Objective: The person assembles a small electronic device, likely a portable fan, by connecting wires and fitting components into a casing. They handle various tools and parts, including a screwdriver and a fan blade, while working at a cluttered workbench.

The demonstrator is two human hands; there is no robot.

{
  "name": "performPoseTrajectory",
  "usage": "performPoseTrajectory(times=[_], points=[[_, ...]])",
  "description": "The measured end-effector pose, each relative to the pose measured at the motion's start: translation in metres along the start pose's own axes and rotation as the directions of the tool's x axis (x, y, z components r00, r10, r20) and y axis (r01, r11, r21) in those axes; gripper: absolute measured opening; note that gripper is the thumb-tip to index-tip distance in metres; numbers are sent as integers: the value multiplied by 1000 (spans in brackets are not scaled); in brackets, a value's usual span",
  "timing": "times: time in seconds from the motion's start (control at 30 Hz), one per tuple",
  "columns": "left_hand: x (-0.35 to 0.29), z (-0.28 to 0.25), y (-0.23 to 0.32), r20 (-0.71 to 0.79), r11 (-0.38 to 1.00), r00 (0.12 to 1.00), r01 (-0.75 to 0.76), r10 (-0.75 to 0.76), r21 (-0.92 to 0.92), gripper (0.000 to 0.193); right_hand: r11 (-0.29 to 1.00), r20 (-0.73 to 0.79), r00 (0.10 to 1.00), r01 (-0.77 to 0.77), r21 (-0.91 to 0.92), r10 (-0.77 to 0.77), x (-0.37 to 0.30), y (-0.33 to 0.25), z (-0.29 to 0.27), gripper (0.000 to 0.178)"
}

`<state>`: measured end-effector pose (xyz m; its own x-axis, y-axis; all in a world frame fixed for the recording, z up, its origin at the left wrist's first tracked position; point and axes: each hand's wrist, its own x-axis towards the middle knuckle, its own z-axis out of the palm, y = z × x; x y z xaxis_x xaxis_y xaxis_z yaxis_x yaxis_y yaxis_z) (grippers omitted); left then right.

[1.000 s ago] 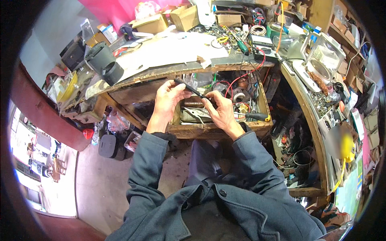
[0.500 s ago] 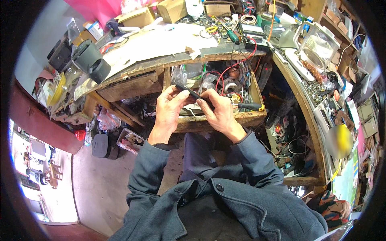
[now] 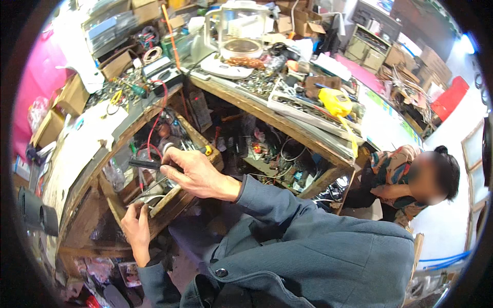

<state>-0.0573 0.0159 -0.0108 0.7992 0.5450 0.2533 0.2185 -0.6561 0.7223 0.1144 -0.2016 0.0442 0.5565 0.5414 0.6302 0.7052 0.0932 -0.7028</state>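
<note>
My right hand (image 3: 197, 174) is closed around a slim black rod-shaped object (image 3: 145, 164), which it holds above the open wooden drawer (image 3: 177, 203). The rod's free end points left, and its exact kind does not show. Lower and to the left, my left hand (image 3: 136, 228) is at the drawer's front edge, its fingers stretched toward the contents with nothing visible in them. A red cable (image 3: 150, 138) runs down into the drawer among loose tools and parts. A black-and-yellow handle (image 3: 205, 150) lies by the drawer's right side, just past my right hand.
A bench bends around the drawer. On its right part stand a clear jug-like container (image 3: 244, 31), a tray of small parts (image 3: 303, 113) and a yellow tape measure (image 3: 336, 102). Beneath are piled boards and wires (image 3: 277, 161). A person in a patterned top (image 3: 393, 167) sits at right.
The view has swung to the right, bringing a seated person into sight. My left hand has let go of the black rod and moved down to the drawer's edge; my right hand keeps it.
</note>
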Motion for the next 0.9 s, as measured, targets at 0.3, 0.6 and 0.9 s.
performPoseTrajectory(times=[0.3,0.6,0.9], points=[[7,3,-5,-29,988,1000,11,-7,156,25,836,-80,995,-91,-541,57,-16,-7,-93,18],[2,17,-7,-174,988,984,-6,33,156,25,677,-198,971,-235,-697,133,-22,1,-144,18],[-2,16,-7,-182,980,982,-15,51,197,23,714,-133,986,-165,-681,100,-6,11,-99,16]])
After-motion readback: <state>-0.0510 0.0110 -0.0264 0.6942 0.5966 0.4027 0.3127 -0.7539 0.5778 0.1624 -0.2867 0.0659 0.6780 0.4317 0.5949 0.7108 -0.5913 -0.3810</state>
